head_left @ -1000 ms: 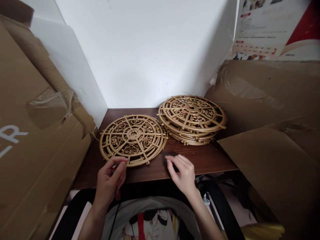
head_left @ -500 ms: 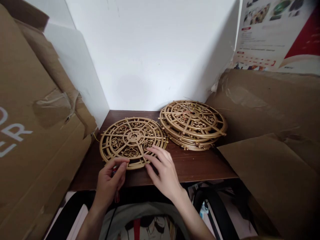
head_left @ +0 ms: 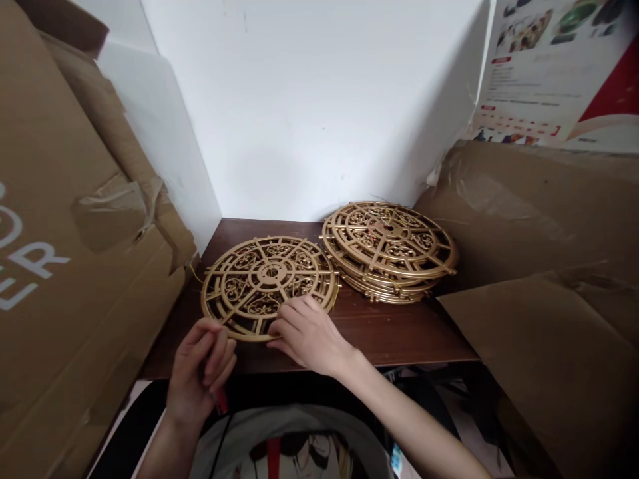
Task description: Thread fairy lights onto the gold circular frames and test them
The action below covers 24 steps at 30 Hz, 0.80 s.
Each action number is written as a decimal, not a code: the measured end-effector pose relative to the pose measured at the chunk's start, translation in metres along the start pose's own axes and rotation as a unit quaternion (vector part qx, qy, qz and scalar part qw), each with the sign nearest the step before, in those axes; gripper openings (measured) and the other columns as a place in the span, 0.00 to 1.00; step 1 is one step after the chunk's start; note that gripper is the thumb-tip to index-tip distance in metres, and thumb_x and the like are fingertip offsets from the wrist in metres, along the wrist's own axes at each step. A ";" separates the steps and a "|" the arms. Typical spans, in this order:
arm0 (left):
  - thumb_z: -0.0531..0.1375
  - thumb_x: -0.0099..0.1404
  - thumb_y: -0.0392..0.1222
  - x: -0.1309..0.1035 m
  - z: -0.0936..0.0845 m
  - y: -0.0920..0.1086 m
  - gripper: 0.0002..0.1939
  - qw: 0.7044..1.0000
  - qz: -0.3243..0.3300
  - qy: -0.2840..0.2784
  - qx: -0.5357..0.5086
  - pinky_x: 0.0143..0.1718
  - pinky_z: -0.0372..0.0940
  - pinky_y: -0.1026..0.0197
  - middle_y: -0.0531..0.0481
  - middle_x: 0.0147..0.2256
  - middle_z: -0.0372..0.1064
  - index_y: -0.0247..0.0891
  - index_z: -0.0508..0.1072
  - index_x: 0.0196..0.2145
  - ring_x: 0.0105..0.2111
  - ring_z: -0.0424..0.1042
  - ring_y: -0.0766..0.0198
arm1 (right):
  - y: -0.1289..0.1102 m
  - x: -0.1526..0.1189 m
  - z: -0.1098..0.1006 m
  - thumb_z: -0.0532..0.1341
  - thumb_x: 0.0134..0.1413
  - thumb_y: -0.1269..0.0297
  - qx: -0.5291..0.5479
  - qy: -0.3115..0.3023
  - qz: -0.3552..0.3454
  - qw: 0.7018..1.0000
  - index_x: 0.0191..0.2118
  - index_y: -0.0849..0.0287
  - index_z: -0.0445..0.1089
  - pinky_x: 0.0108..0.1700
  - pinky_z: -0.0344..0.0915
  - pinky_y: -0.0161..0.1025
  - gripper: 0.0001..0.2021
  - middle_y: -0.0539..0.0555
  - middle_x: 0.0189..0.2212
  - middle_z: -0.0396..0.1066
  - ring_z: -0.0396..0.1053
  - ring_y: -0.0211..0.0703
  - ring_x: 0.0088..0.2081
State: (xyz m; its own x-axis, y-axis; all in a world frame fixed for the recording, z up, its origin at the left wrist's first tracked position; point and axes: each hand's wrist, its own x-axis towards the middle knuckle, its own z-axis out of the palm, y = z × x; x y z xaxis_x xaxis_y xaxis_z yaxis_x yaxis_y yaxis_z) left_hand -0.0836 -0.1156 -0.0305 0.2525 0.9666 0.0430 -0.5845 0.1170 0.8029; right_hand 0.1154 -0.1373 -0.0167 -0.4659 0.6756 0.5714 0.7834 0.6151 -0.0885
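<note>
A round gold openwork disc (head_left: 272, 274) lies on the dark brown table (head_left: 389, 336), with scrollwork between its spokes. My right hand (head_left: 307, 330) grips its front rim, fingers on top and thumb at the near edge. Just left of it, my left hand (head_left: 200, 362) is closed around a red tool (head_left: 221, 401), its curled fingers by the disc's front left rim. Most of the tool is hidden in the palm. To the right stands a stack of similar gold discs (head_left: 392, 249).
Cardboard (head_left: 60, 253) rises on the left, and more cardboard (head_left: 549, 219) stands on the right below a printed sheet (head_left: 539, 86). A white wall (head_left: 319, 106) is behind the table. Thin yellow wires stick out beside the disc.
My left hand has moved left and slightly down with the red tool. My right hand has closed on the disc's front rim, and the disc has turned a little.
</note>
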 end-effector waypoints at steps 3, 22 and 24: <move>0.63 0.60 0.41 -0.003 -0.003 -0.005 0.04 0.999 0.035 0.001 0.020 0.11 0.45 0.76 0.60 0.13 0.48 0.39 0.73 0.32 0.12 0.43 0.76 | 0.007 0.013 -0.011 0.56 0.63 0.63 0.061 0.091 0.041 0.993 0.36 0.59 0.66 0.42 0.61 0.40 0.06 0.54 0.32 0.68 0.64 0.43 0.38; 0.64 0.60 0.47 0.003 -0.006 -0.011 0.11 0.988 -0.034 0.012 0.147 0.13 0.43 0.74 0.62 0.14 0.51 0.37 0.71 0.35 0.11 0.47 0.78 | 0.024 0.029 -0.088 0.58 0.61 0.70 -0.092 0.561 0.074 0.819 0.29 0.54 0.55 0.29 0.67 0.41 0.12 0.47 0.24 0.58 0.67 0.39 0.27; 0.64 0.59 0.48 0.004 -0.006 -0.011 0.12 0.987 -0.035 0.005 0.156 0.12 0.43 0.74 0.62 0.14 0.51 0.37 0.71 0.36 0.11 0.48 0.78 | 0.032 0.023 -0.112 0.58 0.62 0.67 -0.153 0.566 0.045 0.809 0.31 0.53 0.57 0.29 0.68 0.43 0.09 0.48 0.23 0.58 0.67 0.41 0.28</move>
State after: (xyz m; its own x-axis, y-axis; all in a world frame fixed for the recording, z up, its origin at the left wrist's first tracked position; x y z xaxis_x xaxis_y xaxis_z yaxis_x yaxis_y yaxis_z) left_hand -0.0804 -0.1117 -0.0425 0.2755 0.9610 -0.0242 -0.3001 0.1099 0.9476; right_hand 0.1756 -0.1479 0.0849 0.1379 -0.1988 0.9703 0.9394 0.3366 -0.0645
